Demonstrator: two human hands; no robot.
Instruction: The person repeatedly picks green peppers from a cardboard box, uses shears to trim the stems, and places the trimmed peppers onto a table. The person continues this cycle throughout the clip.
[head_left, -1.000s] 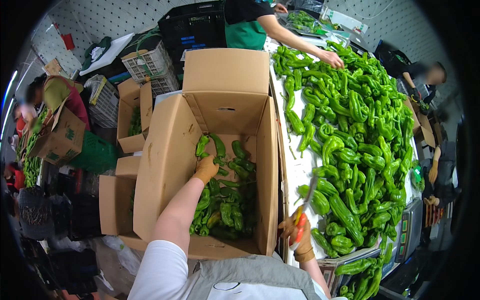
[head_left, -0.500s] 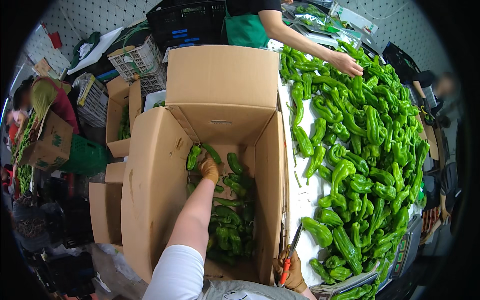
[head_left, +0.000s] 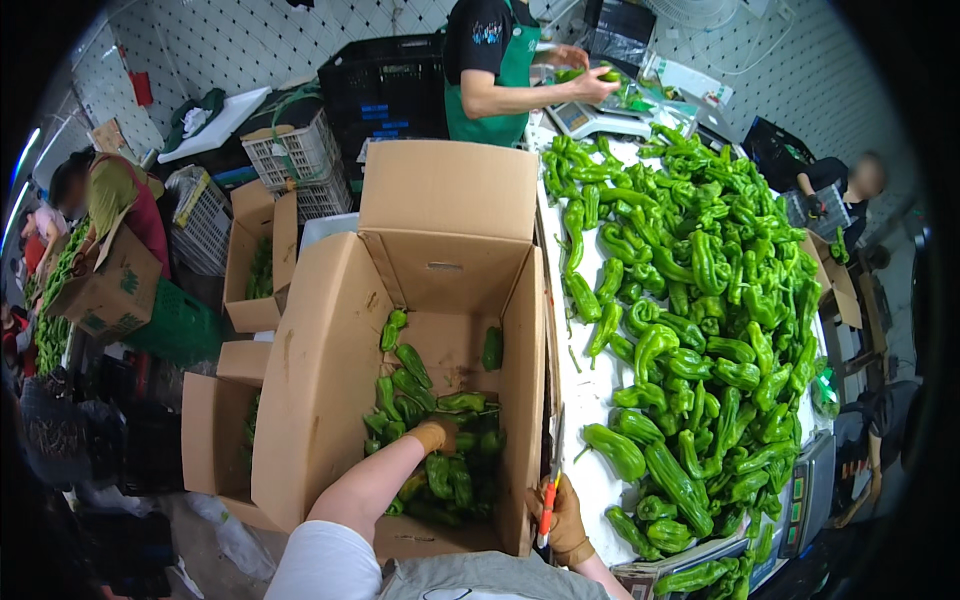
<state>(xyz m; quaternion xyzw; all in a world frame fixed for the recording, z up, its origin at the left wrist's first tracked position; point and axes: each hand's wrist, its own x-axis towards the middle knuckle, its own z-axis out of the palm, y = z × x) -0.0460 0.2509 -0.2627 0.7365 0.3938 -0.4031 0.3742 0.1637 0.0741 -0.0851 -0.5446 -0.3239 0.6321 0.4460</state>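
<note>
My left hand (head_left: 434, 437), in a brown glove, reaches down into a tall cardboard box (head_left: 312, 390) among green peppers (head_left: 440, 478). Its fingers are hidden by the hand itself and the peppers, so any grip on one does not show. At the box's right rim, my gloved right hand (head_left: 568, 530) is closed around scissors (head_left: 548, 510) with orange-red handles, their slim blades pointing up and away from me. Beside that hand, a large heap of green peppers (head_left: 700, 340) covers most of the white table (head_left: 583, 390).
Smaller cardboard boxes (head_left: 212, 430) stand left of the big box, with stacked white crates (head_left: 290, 155) behind. Across the table, a co-worker in a green apron (head_left: 515, 85) handles peppers above a scale (head_left: 590, 120). Another scale (head_left: 805, 500) sits at the table's near right. Other people work at both sides.
My left hand has moved nearer to me, from the box's far end to the pepper pile. Peppers inside lie differently. The co-worker's hand has left the heap for the scale. The view has shifted.
</note>
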